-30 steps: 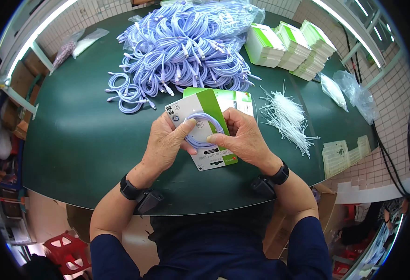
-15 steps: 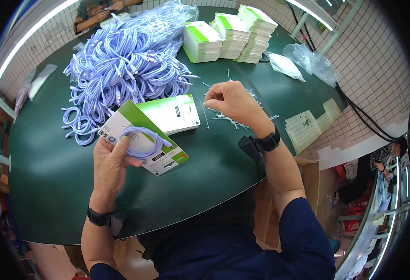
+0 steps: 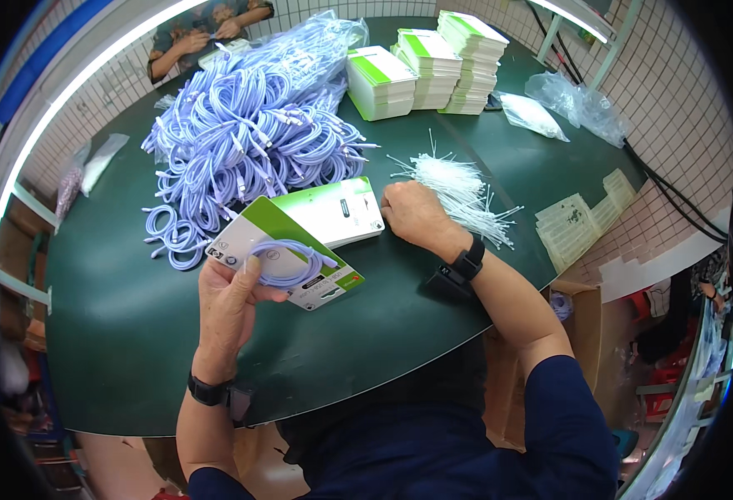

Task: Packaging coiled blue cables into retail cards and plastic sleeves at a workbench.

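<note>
My left hand point(image 3: 226, 312) grips a white and green packaging card point(image 3: 271, 218) at its lower left corner. The thumb presses a coiled lilac cable point(image 3: 321, 265) against the card's face. My right hand point(image 3: 421, 218) has its fingers curled downward beside the right end of a stack of similar cards point(image 3: 356, 213); whatever is between the fingertips is hidden. Just beyond that hand spreads a loose pile of thin white cable ties point(image 3: 458, 187). A large heap of coiled lilac cables point(image 3: 241, 137) lies behind the held card, partly bagged in clear plastic.
Tall stacks of cards point(image 3: 381, 92) stand at the back of the dark green table point(image 3: 133, 333). Clear plastic bags point(image 3: 579, 104) and yellowish sheets point(image 3: 571, 233) lie toward the right edge. Another person's hands point(image 3: 195, 40) are at the far left. A cardboard box point(image 3: 582, 333) sits below the right edge.
My right hand has drawn back toward me from over the cable ties, uncovering their pile. The left hand still holds the card and cable. The whole view has shifted slightly.
</note>
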{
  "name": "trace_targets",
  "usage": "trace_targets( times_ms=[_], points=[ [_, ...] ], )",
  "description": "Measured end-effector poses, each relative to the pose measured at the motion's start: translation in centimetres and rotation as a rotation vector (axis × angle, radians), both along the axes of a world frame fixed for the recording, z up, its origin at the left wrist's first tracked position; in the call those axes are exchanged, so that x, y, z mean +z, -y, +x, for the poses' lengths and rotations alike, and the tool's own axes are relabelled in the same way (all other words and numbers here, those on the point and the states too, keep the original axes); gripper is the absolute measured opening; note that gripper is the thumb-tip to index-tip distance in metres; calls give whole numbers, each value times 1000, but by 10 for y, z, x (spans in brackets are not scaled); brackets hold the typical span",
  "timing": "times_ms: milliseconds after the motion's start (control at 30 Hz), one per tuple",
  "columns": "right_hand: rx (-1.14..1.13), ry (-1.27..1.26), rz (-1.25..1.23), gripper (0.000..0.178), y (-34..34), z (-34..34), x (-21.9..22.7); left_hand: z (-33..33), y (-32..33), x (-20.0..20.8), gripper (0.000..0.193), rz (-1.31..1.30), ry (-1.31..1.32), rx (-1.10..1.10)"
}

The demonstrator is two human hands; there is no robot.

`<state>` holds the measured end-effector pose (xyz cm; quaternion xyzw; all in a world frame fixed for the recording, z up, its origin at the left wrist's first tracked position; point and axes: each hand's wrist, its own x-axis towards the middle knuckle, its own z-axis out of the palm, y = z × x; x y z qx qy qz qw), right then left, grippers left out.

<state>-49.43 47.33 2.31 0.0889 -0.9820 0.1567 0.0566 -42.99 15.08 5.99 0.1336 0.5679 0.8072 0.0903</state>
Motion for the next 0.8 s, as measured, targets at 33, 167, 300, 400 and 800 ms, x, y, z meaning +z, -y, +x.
trace_targets(
  times_ms=[33, 167, 300, 400, 800],
  points=[
    [-8, -4, 39, 19, 1, 1, -2, 2, -1, 2, 43, 12, -7, 4],
    [-2, -111, 82, 19, 4, 7, -12, 9, 7, 11, 41, 2, -82, -1],
    [-23, -176, 91, 19, 3, 11, -13, 9, 13, 20, 42, 42, -185, 12],
    [-24, -118, 26, 18, -3, 11, -2, 6, 15, 24, 44, 189, -194, 62],
    [21, 109, 106, 22, -7, 4, -9, -14, 27, -3, 50, 113, -415, 355]
  ],
)
